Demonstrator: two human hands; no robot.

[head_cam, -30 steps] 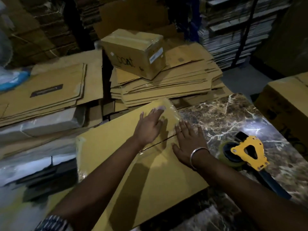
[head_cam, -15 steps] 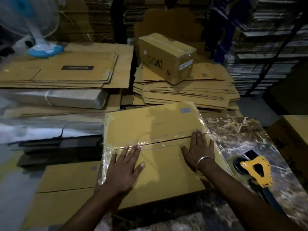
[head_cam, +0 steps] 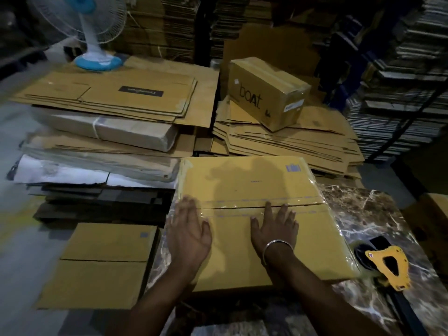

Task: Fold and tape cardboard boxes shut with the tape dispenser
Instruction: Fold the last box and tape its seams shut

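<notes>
Low in the centre of the frame, both hands lie flat with straight, spread fingers on a flattened cardboard box [head_cam: 254, 238] that rests on the marbled desk [head_cam: 378, 214]. The left hand [head_cam: 190, 231] presses at the box's left edge, its fingertips reaching the clear tape [head_cam: 242, 204] that runs along the centre seam; the right hand [head_cam: 276, 226], with a metal bangle [head_cam: 276, 246] on its wrist, presses near the middle, fingertips also at the tape. At lower right, just beside the box, the yellow tape dispenser [head_cam: 385, 263] lies on the desk. At lower left lies another flat box [head_cam: 101, 263]. Farther up, stacks of flattened cardboard [head_cam: 286, 141] fill the middle of the frame, with a sealed box marked "boat" [head_cam: 266, 93] atop the right stack. At upper left stands a fan [head_cam: 94, 32].
</notes>
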